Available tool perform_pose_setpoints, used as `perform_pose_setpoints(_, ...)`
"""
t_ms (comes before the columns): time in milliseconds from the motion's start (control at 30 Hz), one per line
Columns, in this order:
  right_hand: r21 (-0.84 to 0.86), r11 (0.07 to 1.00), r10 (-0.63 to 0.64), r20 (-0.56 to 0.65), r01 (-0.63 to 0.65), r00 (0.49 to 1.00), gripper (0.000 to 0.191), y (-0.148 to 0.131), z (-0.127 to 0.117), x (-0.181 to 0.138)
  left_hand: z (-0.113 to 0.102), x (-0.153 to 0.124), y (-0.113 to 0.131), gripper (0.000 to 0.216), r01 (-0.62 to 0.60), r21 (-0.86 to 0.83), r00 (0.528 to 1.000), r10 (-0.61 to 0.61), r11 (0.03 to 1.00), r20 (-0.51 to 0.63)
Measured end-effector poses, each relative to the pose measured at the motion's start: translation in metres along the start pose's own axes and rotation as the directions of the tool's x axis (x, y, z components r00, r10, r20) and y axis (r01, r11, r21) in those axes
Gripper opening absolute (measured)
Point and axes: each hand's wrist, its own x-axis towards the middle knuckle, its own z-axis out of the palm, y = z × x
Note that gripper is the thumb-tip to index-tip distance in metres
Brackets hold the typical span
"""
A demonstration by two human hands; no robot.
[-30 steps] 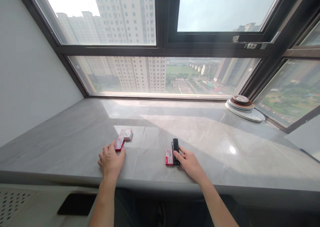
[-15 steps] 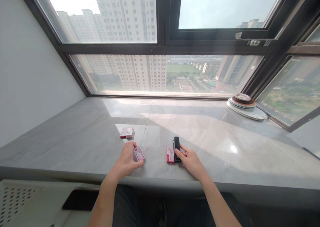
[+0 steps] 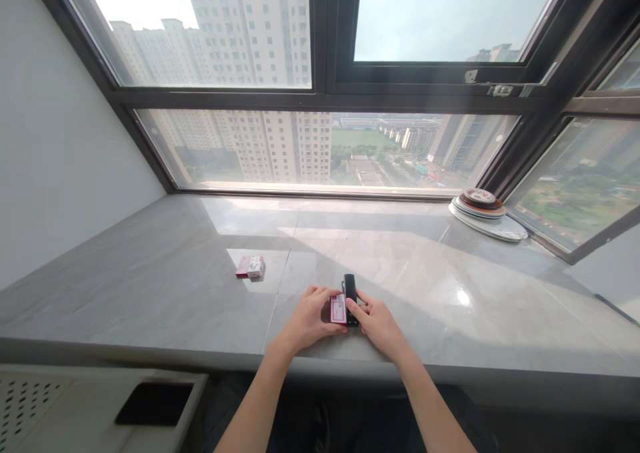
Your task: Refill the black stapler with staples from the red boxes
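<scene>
My left hand (image 3: 311,316) has its fingers and thumb closed on the ends of a small white-and-pink box (image 3: 338,310). This box sits right against the left side of a black stapler (image 3: 350,286). It covers the place of another red-and-pink box, which is now hidden. My right hand (image 3: 379,323) grips the stapler from the right, thumb on top and fingers along the far side. Farther back to the left, a pair of small red-and-white boxes (image 3: 250,266) lies on the grey stone sill.
Plates (image 3: 483,210) are stacked in the far right corner by the window. The grey sill (image 3: 150,273) ends at a front edge close to my wrists. Below left is a pale perforated surface (image 3: 65,413) with a dark rectangular item (image 3: 155,403) on it.
My left hand has carried the white-and-pink box rightward, from apart on the sill to the stapler's side, over the red-and-pink box. My right hand stays on the stapler.
</scene>
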Motion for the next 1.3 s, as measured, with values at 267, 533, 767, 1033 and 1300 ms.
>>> perform_pose_setpoints(267, -0.019, 1.000, 0.002, -0.076, -0.004, 0.997, 0.075, -0.002, 0.000, -0.003, -0.027, 0.010, -0.022, 0.051, -0.018, 0.042, 0.992, 0.023, 0.999, -0.121)
perform_pose_setpoints(533, -0.048, 0.999, -0.012, -0.077, 0.008, 0.997, 0.079, 0.000, 0.000, -0.002, -0.145, 0.006, -0.141, 0.059, 0.558, 0.202, 0.787, -0.437, 0.805, -0.435)
perform_pose_setpoints(767, -0.035, 0.999, -0.002, -0.085, -0.001, 0.996, 0.077, -0.002, -0.001, -0.003, -0.160, -0.034, -0.168, 0.070, 0.484, 0.242, 0.870, -0.431, 0.841, -0.240)
perform_pose_setpoints(1033, -0.023, 1.000, -0.011, -0.059, 0.010, 0.998, 0.075, 0.005, 0.002, 0.001, -0.135, -0.062, -0.084, 0.066, 0.466, 0.050, 0.884, -0.461, 0.883, -0.080)
perform_pose_setpoints(1300, 0.011, 1.000, -0.022, -0.028, 0.022, 0.999, 0.074, 0.003, 0.002, 0.001, -0.035, 0.002, 0.021, 0.060, -0.014, -0.087, 0.999, 0.018, 0.996, 0.040)
